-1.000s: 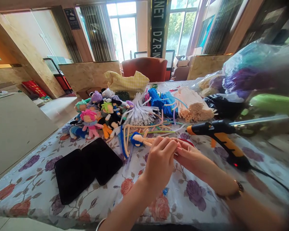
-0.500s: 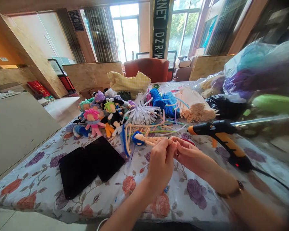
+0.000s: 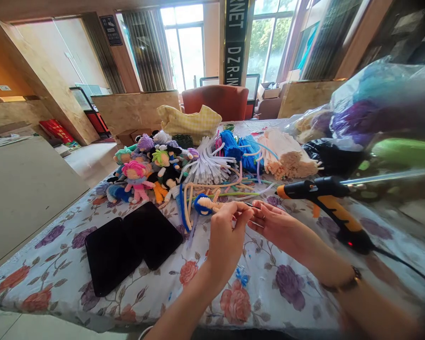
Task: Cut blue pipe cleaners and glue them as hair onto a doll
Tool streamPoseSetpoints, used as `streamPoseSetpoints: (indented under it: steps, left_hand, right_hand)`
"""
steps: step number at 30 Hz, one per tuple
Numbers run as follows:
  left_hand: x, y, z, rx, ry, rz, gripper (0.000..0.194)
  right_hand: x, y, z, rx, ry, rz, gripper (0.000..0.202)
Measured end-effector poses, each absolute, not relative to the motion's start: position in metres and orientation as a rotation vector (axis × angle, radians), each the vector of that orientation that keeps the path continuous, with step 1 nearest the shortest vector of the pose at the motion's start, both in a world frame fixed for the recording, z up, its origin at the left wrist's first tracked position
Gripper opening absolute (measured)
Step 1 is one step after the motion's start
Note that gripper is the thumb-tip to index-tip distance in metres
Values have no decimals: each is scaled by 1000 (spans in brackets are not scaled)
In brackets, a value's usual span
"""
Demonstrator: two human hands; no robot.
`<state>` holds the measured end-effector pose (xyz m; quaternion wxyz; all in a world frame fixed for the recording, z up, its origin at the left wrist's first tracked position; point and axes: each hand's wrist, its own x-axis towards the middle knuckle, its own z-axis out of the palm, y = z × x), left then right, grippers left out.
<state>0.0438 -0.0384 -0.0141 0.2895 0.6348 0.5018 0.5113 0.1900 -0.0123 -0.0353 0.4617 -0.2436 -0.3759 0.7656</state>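
My left hand (image 3: 230, 226) is closed, thumb and fingers pinching the beige chenille stems of a small doll piece (image 3: 206, 204). The piece has a beige middle ringed with blue and points away to the left. Close beside it, my right hand (image 3: 281, 229) has its fingers bent together at the ends of the stems. A thin dark tool (image 3: 249, 204) shows between the two hands; most of it is hidden by the fingers. Loose beige and blue chenille stems (image 3: 186, 208) lie just behind the doll piece.
Two black tablets (image 3: 113, 255) lie at left, with finished dolls (image 3: 138, 177) piled behind. White (image 3: 210, 160), blue (image 3: 232, 146) and beige stem bundles (image 3: 286, 153) stand at the back. A corded glue gun (image 3: 335, 200) sits right, near plastic bags (image 3: 382, 104). Blue scraps (image 3: 241, 277) lie in front.
My left hand has shifted slightly left and down. A dark tool now shows between my hands, and the red item behind my right hand is no longer visible. More blue scraps are uncovered.
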Motion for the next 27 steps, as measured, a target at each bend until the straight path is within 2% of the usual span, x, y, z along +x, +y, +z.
streamPoseSetpoints:
  steps: [8, 13, 18, 27]
  left_hand:
    - [52, -39, -15, 1755, 1316, 1353, 6]
    - [56, -37, -23, 1978, 1339, 1452, 16]
    - [59, -36, -25, 2055, 1318, 1526, 23]
    - [60, -33, -22, 1983, 1314, 1468, 26]
  right_hand:
    - [191, -13, -41, -618, -995, 1858, 17]
    - [188, -16, -41, -587, -1021, 1853, 13]
    - [182, -18, -40, -577, -1034, 1854, 19]
    - [178, -21, -34, -585, -1055, 1877, 23]
